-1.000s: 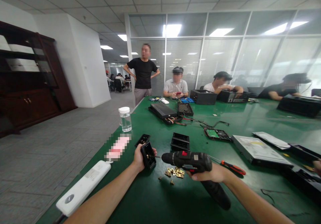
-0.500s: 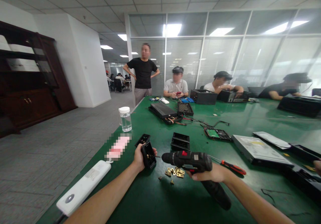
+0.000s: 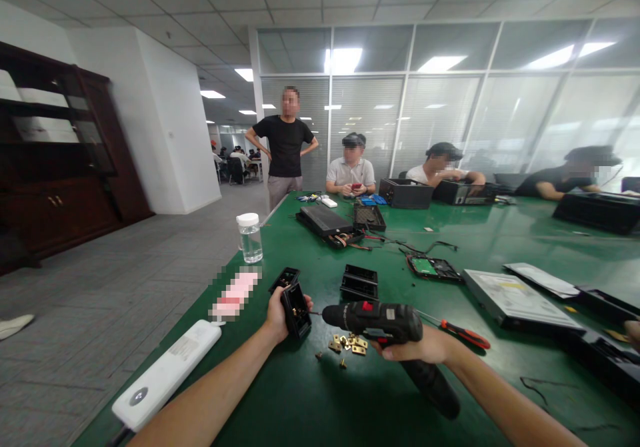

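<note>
My left hand (image 3: 278, 316) grips a small black plastic housing (image 3: 297, 312), its hollow side tilted up, with brassy bits inside. In my right hand (image 3: 423, 345) is a black cordless drill (image 3: 375, 320) with red accents, held level and pointing left. Its thin bit reaches the right side of the housing; whether the tip sits in a screw is too small to tell. Below the drill lie several brass pieces (image 3: 349, 344) and a loose brass screw (image 3: 343, 363). Another black housing (image 3: 286, 279) rests just behind my left hand.
A pair of black housings (image 3: 360, 281) lies ahead, a red-handled screwdriver (image 3: 465, 335) to the right. A clear bottle (image 3: 251, 238) and white power strip (image 3: 170, 370) line the left edge of the green table (image 3: 300, 407). A disc drive (image 3: 517, 303) sits right. Several people are across the table.
Both hands, the housing and the drill stay almost still. A light shoe has come into view on the floor at the far left. The seated person ahead has turned their head slightly.
</note>
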`<state>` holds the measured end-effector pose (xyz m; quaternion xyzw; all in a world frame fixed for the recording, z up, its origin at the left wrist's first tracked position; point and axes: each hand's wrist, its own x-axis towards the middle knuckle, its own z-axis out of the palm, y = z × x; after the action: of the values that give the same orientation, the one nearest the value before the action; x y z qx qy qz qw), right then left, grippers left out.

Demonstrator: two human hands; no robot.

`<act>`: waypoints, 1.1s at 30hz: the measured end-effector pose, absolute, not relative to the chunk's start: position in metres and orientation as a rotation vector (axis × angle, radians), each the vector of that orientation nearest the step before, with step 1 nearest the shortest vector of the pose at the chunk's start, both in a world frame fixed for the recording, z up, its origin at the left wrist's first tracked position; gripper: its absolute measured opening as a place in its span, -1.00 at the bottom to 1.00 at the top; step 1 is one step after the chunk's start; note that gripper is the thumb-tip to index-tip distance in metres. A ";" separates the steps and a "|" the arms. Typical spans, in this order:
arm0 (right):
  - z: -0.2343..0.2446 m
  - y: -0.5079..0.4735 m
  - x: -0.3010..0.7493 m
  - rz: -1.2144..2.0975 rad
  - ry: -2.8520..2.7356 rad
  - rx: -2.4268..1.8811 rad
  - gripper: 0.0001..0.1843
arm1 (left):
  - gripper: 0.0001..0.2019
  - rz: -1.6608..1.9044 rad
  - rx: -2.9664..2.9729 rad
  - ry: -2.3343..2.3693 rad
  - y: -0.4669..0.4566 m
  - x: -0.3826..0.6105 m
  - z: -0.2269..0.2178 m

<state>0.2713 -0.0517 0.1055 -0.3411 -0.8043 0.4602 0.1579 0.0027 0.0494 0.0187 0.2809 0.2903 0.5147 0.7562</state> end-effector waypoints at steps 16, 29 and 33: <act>0.103 -0.052 0.271 1.328 -2.272 -0.957 -0.83 | -0.57 1.149 0.626 0.645 0.051 0.002 0.015; 0.108 -0.053 0.269 1.345 -2.261 -0.945 -0.82 | -0.57 1.147 0.637 0.633 0.052 0.002 0.015; 0.106 -0.053 0.269 1.335 -2.277 -0.966 -0.81 | -0.56 1.141 0.632 0.638 0.051 0.002 0.015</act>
<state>0.2692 -0.0525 0.1064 -0.3390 -0.7991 0.4684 0.1649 0.0024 0.0515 0.0153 0.2888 0.2916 0.5219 0.7478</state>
